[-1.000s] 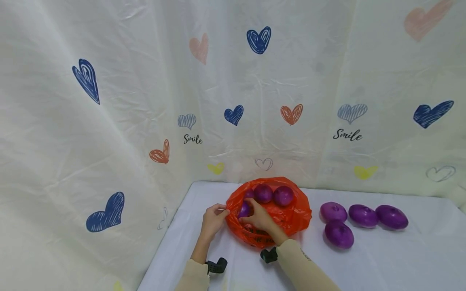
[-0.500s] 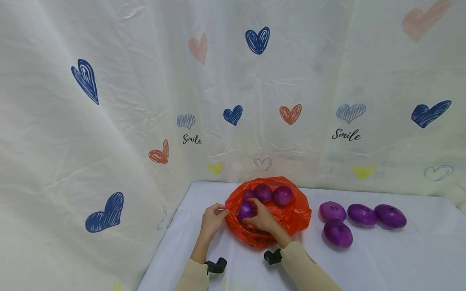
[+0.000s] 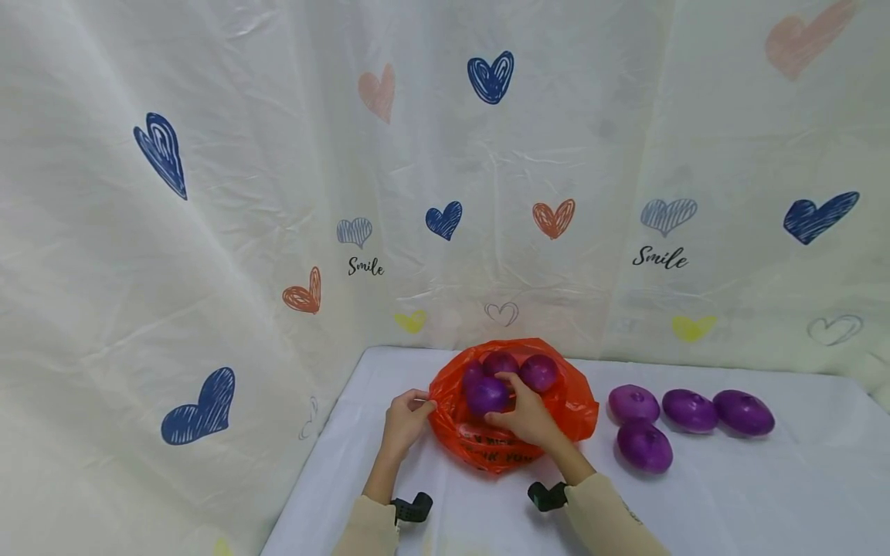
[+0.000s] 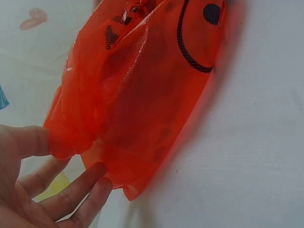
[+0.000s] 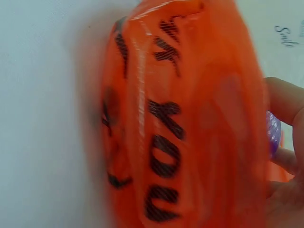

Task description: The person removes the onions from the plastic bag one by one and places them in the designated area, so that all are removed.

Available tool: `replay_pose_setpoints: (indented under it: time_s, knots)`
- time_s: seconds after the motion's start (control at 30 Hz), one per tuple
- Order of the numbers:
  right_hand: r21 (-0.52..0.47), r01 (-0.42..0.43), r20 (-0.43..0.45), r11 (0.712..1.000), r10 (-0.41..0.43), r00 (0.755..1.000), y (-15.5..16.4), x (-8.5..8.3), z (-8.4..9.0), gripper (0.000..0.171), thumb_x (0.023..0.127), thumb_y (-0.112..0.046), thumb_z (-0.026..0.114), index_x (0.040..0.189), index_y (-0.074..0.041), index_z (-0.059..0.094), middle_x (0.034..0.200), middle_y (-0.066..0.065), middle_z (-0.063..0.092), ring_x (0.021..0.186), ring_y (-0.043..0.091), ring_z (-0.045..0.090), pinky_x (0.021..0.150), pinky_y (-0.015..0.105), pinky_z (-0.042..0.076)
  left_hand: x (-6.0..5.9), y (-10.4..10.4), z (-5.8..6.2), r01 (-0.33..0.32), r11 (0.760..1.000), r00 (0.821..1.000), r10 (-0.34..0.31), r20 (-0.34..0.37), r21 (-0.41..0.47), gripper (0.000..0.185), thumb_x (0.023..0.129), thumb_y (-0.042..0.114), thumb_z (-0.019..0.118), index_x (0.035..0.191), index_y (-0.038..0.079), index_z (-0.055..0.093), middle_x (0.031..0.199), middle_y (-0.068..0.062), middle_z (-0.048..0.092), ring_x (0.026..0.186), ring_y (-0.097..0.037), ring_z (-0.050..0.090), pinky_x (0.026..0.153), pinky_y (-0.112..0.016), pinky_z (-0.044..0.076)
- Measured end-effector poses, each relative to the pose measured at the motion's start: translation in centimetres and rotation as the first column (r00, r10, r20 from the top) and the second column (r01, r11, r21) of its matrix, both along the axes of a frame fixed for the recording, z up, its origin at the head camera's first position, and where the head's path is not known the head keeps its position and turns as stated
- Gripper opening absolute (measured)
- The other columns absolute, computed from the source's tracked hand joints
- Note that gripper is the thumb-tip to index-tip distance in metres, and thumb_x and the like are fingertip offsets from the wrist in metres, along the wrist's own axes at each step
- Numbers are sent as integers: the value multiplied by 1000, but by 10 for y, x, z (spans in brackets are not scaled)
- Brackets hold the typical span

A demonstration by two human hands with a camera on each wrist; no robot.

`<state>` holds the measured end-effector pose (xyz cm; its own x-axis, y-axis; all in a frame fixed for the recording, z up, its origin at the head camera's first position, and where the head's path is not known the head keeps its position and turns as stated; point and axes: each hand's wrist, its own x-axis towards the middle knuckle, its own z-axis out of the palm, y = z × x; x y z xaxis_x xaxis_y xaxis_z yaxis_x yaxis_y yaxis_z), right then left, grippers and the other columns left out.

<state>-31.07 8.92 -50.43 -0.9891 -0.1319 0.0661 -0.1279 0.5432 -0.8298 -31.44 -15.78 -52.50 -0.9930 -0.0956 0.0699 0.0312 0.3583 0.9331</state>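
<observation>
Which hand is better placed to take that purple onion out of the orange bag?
Right. The right hand already grips the purple onion, while the left hand pinches the orange bag rim.

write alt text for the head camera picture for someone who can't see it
A person's right hand grips a purple onion at the mouth of an orange plastic bag while the left hand pinches the bag's rim. More onions sit inside the bag, and four onions lie to its right on a white table before a heart-printed backdrop.
</observation>
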Motion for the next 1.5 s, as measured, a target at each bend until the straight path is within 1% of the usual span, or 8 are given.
replay_pose_setpoints:
  time_s: [0.4, 0.57, 0.73, 1.0, 1.13, 1.23, 1.33, 1.5]
  knots:
    - [-69, -61, -68, 996, 57, 996, 27, 21, 32, 79, 84, -27, 85, 150, -22, 41, 143, 13, 54, 123, 31, 59, 96, 46, 58, 2, -2, 1, -10, 1000, 1000, 10, -3, -2, 15, 94, 18, 70, 104, 6, 74, 96, -13, 76, 81, -25, 68, 66, -30, 55]
    - [-85, -84, -126, 993, 73, 989, 38, 29, 43, 78, 84, -25, 85, 149, -23, 42, 139, 16, 55, 120, 33, 59, 97, 48, 56, 3, -3, 1, -20, 1000, 1000, 20, -8, -14, 15, 94, 17, 70, 103, 6, 74, 95, -13, 76, 80, -22, 67, 65, -28, 53]
    - [-93, -80, -169, 992, 64, 984, 51, 39, 52, 77, 83, -22, 86, 148, -24, 43, 138, 18, 56, 116, 33, 61, 94, 45, 57, 2, -3, 0, -12, 1000, 1000, 12, -14, -4, 15, 94, 17, 70, 103, 5, 74, 95, -14, 76, 80, -22, 67, 66, -29, 53]
    - [-112, -80, -200, 990, 56, 978, 80, 58, 63, 80, 85, -26, 84, 152, -22, 39, 143, 18, 55, 118, 32, 62, 90, 24, 55, 1, -1, 0, 5, 1000, 1000, -5, 11, 2, 15, 96, 19, 68, 105, 8, 73, 98, -12, 75, 82, -22, 66, 69, -30, 55]
    - [-142, -71, -203, 987, 41, 978, 94, 66, 66, 80, 88, -24, 82, 154, -20, 37, 139, 18, 56, 116, 35, 63, 86, 20, 55, 0, -1, 0, 3, 1000, 1000, -3, 8, 1, 15, 96, 19, 68, 105, 8, 73, 98, -12, 75, 80, -20, 66, 69, -30, 56]
    - [-131, -45, -211, 990, 16, 977, 105, 70, 68, 81, 89, -25, 81, 155, -21, 35, 138, 18, 55, 113, 34, 63, 84, 20, 55, 0, 0, 0, 2, 1000, 1000, -2, 4, -2, 15, 96, 19, 68, 105, 8, 73, 98, -12, 75, 80, -19, 66, 68, -30, 56]
    - [-90, 1, -228, 996, -22, 973, 117, 74, 67, 82, 89, -26, 81, 155, -21, 35, 137, 18, 56, 109, 23, 65, 83, 20, 55, 0, 0, 1, 0, 1000, 1000, 0, 10, -2, 15, 96, 19, 68, 105, 8, 74, 98, -12, 75, 81, -19, 65, 68, -30, 56]
    - [-55, 66, -226, 996, -76, 971, 140, 80, 61, 83, 88, -28, 81, 156, -20, 34, 138, 19, 56, 101, -9, 59, 84, 14, 52, 0, 0, 0, -3, 1000, 1000, 3, 19, 0, 16, 96, 19, 68, 105, 8, 74, 98, -12, 75, 81, -20, 66, 69, -30, 56]
